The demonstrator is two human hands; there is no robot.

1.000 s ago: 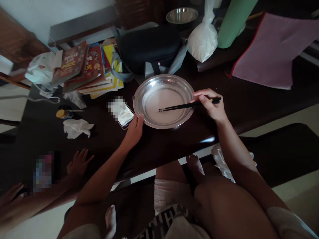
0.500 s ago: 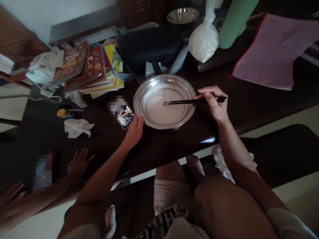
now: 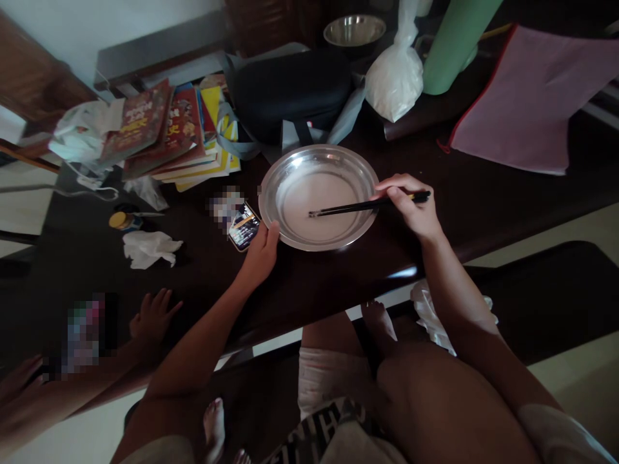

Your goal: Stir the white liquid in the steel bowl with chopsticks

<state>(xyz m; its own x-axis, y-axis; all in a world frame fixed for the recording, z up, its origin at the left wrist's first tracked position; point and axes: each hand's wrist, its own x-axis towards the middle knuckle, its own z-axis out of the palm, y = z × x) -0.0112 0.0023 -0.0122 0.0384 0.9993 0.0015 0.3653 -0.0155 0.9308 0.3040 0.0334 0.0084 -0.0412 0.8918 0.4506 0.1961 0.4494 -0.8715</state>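
Observation:
A wide metal basin [image 3: 319,246] stands near the front edge of the dark table, with a pale, milky liquid [image 3: 314,193] in its bottom. My left hand [image 3: 264,251] grips the basin's rim at its lower left, thumb on top and the other fingers partly hidden. In my right hand [image 3: 411,203], closed at the basin's right side, is a pair of black chopsticks [image 3: 358,206]. Their tips reach into the liquid left of the basin's middle. Just left of my left hand lies a lit phone [image 3: 245,229].
Behind the basin are a black case [image 3: 293,90], a tied bag of white powder [image 3: 395,84] and a green bottle [image 3: 454,51]. Books [image 3: 145,125] are stacked at the back left. A crumpled tissue [image 3: 151,249] and another person's hand [image 3: 153,316] rest on the left.
The chopstick tips have shifted left and slightly toward me in the liquid, and my right hand has moved a little left with them. My left hand stays on the rim.

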